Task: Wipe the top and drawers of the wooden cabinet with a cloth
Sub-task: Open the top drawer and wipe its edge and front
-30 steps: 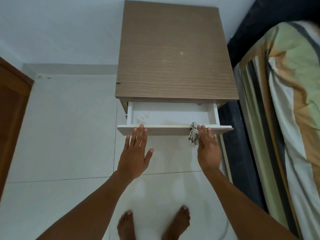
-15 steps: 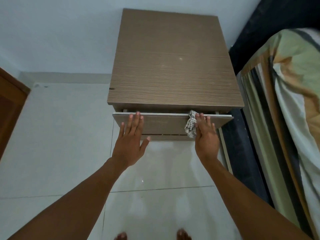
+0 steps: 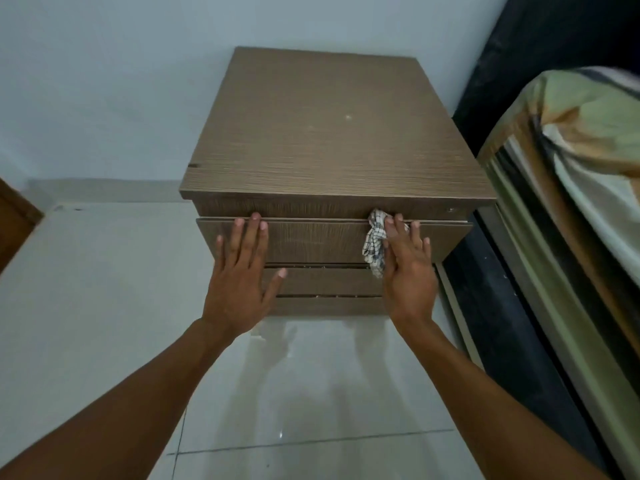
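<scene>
Hands press flat on the top drawer [image 3: 311, 239] of the wooden cabinet [image 3: 332, 133], which a second ago stood pulled out and is now almost shut, only a thin gap left under the cabinet top. Left hand [image 3: 239, 285] lies open, fingers spread, grip holding nothing. Right hand [image 3: 408, 271] pins the checked cloth [image 3: 374, 237] against the drawer front near its right end, fingers flat over it. Two lower drawers sit closed beneath. A bed [image 3: 571, 202] stands just beside the cabinet on the right.
</scene>
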